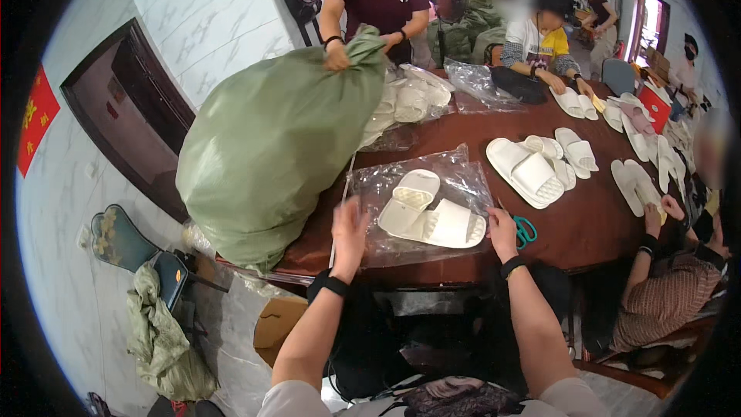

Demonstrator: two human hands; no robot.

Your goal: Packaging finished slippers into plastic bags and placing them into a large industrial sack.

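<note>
A pair of white slippers (454, 225) lies on a clear plastic bag (370, 199) spread on the table in front of me, one slipper crossing the other. My left hand (350, 235) is at the bag's left edge, fingers stretched upward and slightly blurred, with nothing visible in them. At the opposite edge my right hand (503, 232) has its thumb and fingertips closed on the bag's rim. Just right of that hand lie scissors with teal handles (526, 232). More white slippers (529, 174) rest beyond the bag, to the right.
Across the brown table (455, 130), a person holds the gathered neck of a big green sack (270, 147) leaning over the left side. Other people handle slippers at the right. A chair (139, 239), another sack (166, 344) and a cardboard box (278, 330) stand lower left.
</note>
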